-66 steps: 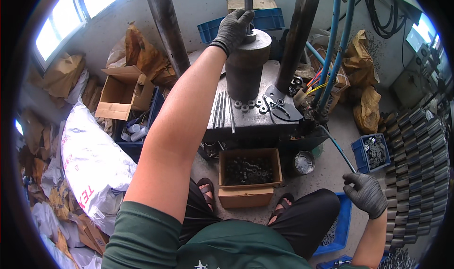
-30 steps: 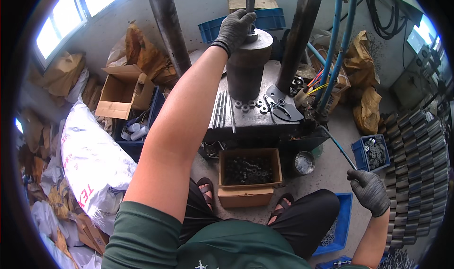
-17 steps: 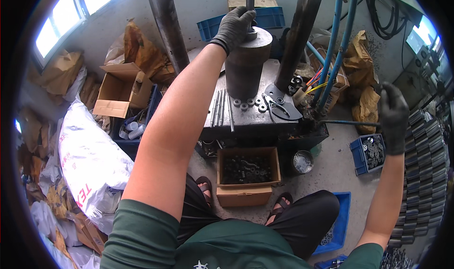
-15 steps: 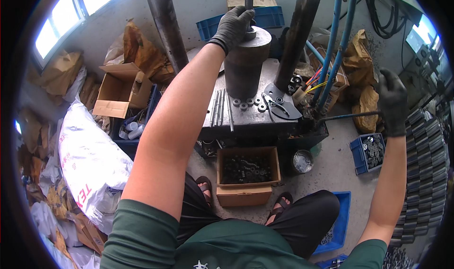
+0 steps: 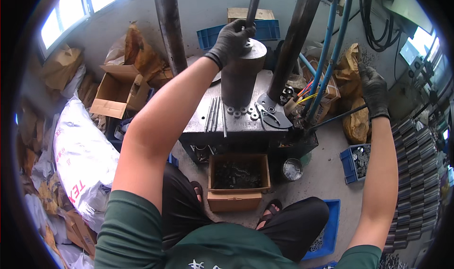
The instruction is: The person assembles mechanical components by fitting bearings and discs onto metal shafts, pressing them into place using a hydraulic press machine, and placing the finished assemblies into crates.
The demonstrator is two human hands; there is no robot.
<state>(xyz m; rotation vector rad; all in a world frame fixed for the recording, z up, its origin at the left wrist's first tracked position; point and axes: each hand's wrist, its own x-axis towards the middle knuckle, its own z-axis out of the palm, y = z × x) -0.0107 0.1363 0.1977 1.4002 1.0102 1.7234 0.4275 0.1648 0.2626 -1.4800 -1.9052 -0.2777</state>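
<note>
Two dark gloves cover my hands. My left hand (image 5: 232, 42) is closed around the lower end of a dark metal rod (image 5: 254, 6), which leans slightly right above a thick steel cylinder (image 5: 239, 77). A small dark ring (image 5: 248, 45) sits on the cylinder's top, partly covered by that hand. Off to the right, my right hand (image 5: 375, 93) has its fingers raised and apart; its lower palm meets the end of a lever bar (image 5: 340, 116). Small ring-shaped parts (image 5: 237, 114), thin rods (image 5: 213, 115) and pliers (image 5: 267, 115) lie on the metal table (image 5: 194, 122).
Thick posts (image 5: 168, 27) and blue hoses (image 5: 333, 56) flank the cylinder. Below the table stand a cardboard box (image 5: 239, 198) of dark parts and a metal can (image 5: 292, 169). Blue bins (image 5: 349, 167), a white sack (image 5: 82, 155) and stacked metal pieces (image 5: 416, 174) surround me.
The rod has gone from upright to leaning right, with my left hand still around it. My right hand has shifted left in the picture, and the whole view has moved slightly.
</note>
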